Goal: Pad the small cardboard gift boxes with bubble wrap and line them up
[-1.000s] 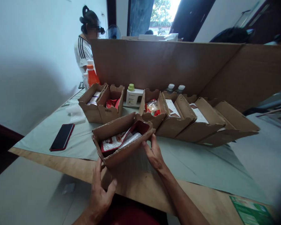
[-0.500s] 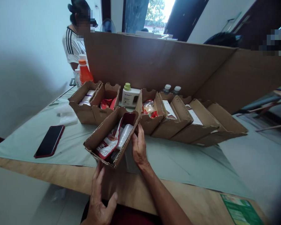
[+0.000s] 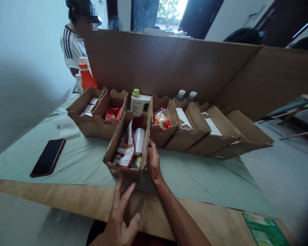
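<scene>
Bare wood edge of table [image 3: 210,215] nearest, pale green cloth [image 3: 182,179] beyond. L hand [image 3: 122,218] grips nothing, fingers spread, index tip at near wall of open cardboard box [image 3: 132,172] on cloth; R hand [image 3: 153,160] lies along box's R side, can't tell if gripping. Phone [image 3: 48,158] to L. Behind: box row [image 3: 190,140], tall cardboard screen [image 3: 169,61], person [image 3: 72,46] in white, bright opening w/ greenery [image 3: 168,12].

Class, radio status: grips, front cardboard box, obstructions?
Right grip against right side of cardboard box; left grip open at its near end. Pouch inside. Green-capped bottle behind may obstruct.
</scene>
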The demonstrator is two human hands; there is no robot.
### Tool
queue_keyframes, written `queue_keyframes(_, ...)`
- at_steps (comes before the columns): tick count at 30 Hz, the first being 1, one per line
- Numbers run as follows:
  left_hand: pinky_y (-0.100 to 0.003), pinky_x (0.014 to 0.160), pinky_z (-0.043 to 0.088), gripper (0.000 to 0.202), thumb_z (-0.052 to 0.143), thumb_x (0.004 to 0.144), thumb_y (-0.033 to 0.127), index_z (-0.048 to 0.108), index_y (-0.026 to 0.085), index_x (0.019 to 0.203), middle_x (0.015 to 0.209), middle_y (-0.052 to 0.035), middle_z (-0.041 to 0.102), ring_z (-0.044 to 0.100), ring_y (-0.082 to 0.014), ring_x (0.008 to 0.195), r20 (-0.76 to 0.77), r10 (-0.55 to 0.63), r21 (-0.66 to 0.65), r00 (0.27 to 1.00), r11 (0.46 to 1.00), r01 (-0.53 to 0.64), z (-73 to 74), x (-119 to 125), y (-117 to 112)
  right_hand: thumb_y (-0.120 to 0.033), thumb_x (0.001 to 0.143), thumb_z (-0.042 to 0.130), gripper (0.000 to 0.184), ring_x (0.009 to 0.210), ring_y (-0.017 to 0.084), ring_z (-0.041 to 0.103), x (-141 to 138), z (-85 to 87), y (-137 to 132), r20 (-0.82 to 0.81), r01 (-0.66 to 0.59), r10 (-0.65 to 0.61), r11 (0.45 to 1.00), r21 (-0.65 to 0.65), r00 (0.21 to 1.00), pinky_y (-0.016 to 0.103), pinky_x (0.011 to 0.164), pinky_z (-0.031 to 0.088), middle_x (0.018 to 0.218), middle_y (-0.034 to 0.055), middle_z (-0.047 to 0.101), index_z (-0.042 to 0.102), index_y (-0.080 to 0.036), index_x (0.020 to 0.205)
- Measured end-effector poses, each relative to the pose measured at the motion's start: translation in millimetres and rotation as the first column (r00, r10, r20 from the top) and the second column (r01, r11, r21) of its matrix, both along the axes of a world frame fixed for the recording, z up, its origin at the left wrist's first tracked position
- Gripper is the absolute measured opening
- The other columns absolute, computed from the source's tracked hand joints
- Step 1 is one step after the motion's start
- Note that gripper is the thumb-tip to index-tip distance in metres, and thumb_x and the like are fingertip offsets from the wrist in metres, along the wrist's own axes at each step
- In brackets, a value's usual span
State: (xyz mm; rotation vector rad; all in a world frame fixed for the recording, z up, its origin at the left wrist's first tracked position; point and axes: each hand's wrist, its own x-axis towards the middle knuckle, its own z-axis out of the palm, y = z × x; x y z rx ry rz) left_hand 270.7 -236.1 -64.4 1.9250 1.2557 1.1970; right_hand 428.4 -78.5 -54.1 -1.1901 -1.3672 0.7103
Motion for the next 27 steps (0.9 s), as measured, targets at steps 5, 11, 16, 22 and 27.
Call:
queue_keyframes(5, -0.061, 0.124, 0.030, 0.078, 0.058, 0.083, 0.009, 0.041, 0.032, 0.156, 0.175, -0.0063, 0.005, 0.015, -0.0378, 0.160, 0.068, -0.011, -0.060, 0.998, 0.998, 0.015, 1.3, 21.8, 41.2, -0.065, 0.102, 0.034, 0.061, 0.129, 0.029, 0.060, 13.4, -40.0, -14.4, -0.036, 0.064, -0.069, 0.991, -0.120, 0.997, 0.050, 0.113, 0.045, 0.136, 0.0148, 0.067, 0.063, -0.019, 0.131)
queue_keyframes(11, -0.059, 0.124, 0.029, 0.069, 0.065, 0.081, 0.016, 0.051, 0.025, 0.148, 0.173, -0.0120, 0.009, 0.022, -0.0380, 0.158, 0.066, -0.028, -0.086, 0.997, 0.996, 0.034, -3.2, 33.3, 119.8, -0.056, 0.104, 0.039, 0.050, 0.124, 0.026, 0.063, 14.0, -58.4, -22.3, -0.019, 0.074, -0.078, 0.986, -0.148, 0.997, 0.047, 0.109, 0.049, 0.132, 0.0128, 0.069, 0.066, -0.022, 0.128)
queue_keyframes(16, -0.057, 0.120, 0.037, 0.062, 0.065, 0.082, 0.022, 0.056, 0.020, 0.143, 0.172, -0.0176, 0.011, 0.032, -0.0381, 0.154, 0.102, -0.016, -0.140, 0.995, 0.990, 0.030, 2.9, 42.2, 162.4, -0.051, 0.104, 0.040, 0.046, 0.130, 0.026, 0.059, 14.0, -56.1, -20.2, 0.006, 0.065, -0.065, 0.988, -0.137, 0.998, 0.046, 0.114, 0.045, 0.137, 0.0127, 0.066, 0.065, -0.022, 0.129)
queue_keyframes(22, -0.055, 0.115, 0.044, 0.056, 0.065, 0.083, 0.022, 0.058, 0.022, 0.139, 0.171, -0.0163, 0.016, 0.041, -0.0352, 0.149, 0.129, 0.012, -0.164, 0.992, 0.986, 0.010, 1.4, 26.3, 141.7, -0.047, 0.100, 0.047, 0.040, 0.128, 0.028, 0.061, 17.3, -55.4, -21.4, 0.051, 0.038, -0.032, 0.992, -0.123, 0.998, 0.049, 0.112, 0.047, 0.135, 0.0145, 0.066, 0.067, -0.021, 0.123)
queue_keyframes(27, -0.052, 0.107, 0.052, 0.038, 0.061, 0.090, 0.025, 0.066, 0.023, 0.127, 0.165, -0.0146, 0.033, 0.048, -0.0339, 0.144, 0.121, 0.215, -0.274, 0.969, 0.946, -0.176, -8.3, -25.5, 94.7, -0.039, 0.096, 0.054, 0.029, 0.109, 0.025, 0.069, 5.9, -17.2, -18.9, 0.125, -0.059, 0.071, 0.993, -0.097, 0.990, 0.041, 0.097, 0.056, 0.116, 0.0102, 0.075, 0.071, -0.023, 0.114)
